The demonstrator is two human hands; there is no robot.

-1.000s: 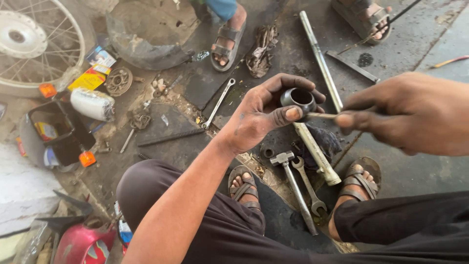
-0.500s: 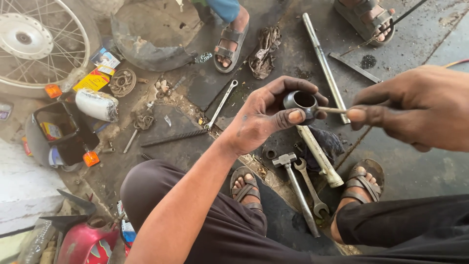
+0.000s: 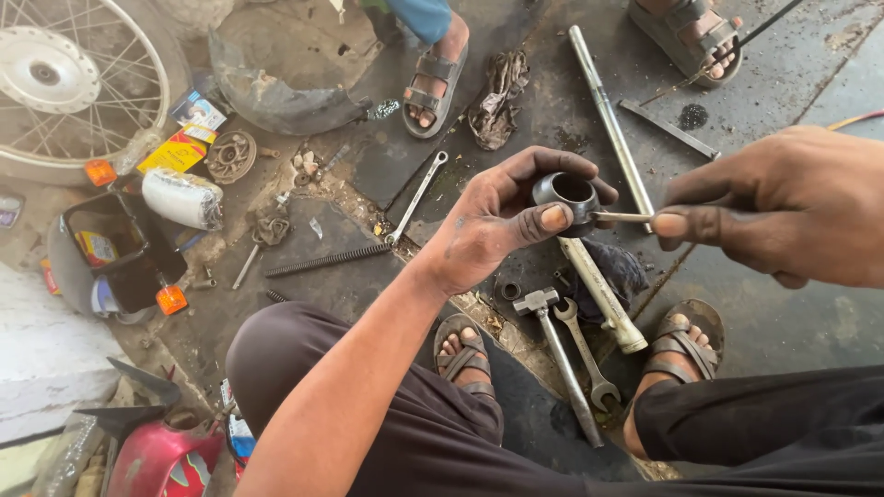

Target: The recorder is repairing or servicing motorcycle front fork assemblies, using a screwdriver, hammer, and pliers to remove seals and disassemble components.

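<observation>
Frame centre: left hand (image 3: 502,221), grimy, closed around a short dark metal ring (image 3: 564,195), thumb pressed on its near side, fingers curled over the far side; open bore faces up. Right hand (image 3: 783,207), middle right of the frame, pinched shut on a thin metal rod (image 3: 619,217) whose tip touches the ring's outer wall. Both held in the air above the oily concrete floor (image 3: 792,83). Directly below the ring on the floor: a pale tube (image 3: 603,294) lying diagonally, a small hammer (image 3: 557,354) and a combination spanner (image 3: 587,354) side by side, between the person's two sandalled feet. Left of the left hand: a second spanner (image 3: 416,198) and a coil spring (image 3: 327,260) lying near each other. Upper centre: a crumpled dirty rag (image 3: 500,97) and a long grey rod (image 3: 608,115). Upper left of the frame: spoked wheel (image 3: 69,83), with a sprocket-like disc (image 3: 230,156) and a wrapped white cylinder (image 3: 181,198) nearby. Another person's sandalled foot (image 3: 433,78) at top centre, one more at top right. Lower left corner: red bodywork piece (image 3: 161,460).
</observation>
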